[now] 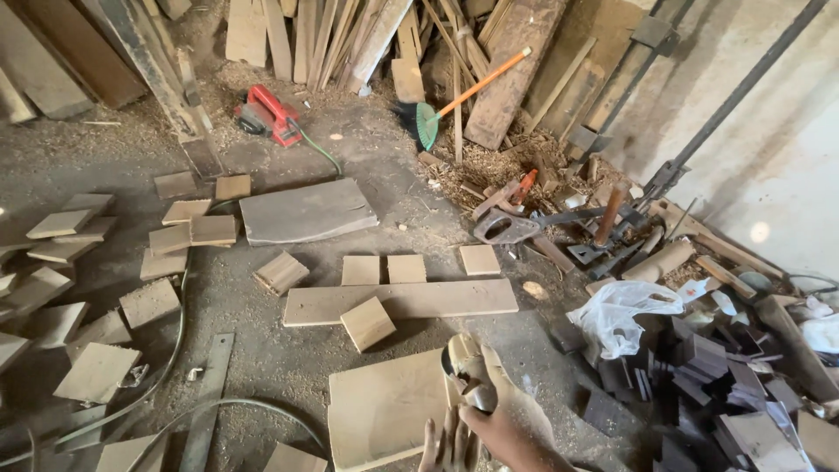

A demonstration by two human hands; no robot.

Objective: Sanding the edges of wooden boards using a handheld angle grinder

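Dozens of wood squares scattered over dusty floor (288, 367), sawdust everywhere, plank pile top of frame. Right hand (511, 428), bottom centre, grip closed round pale curved wood piece (472, 363). Left hand (447, 447) just beside, fingers loose on board (384, 406) edge. Long plank (402, 301) above; bare floor between.

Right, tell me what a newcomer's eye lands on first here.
Probably the red power tool on the sawdust at upper left, and the orange-handled broom leaning on stacked planks. Square wood blocks litter the floor around a long board, while the hands grip something pale at bottom centre.
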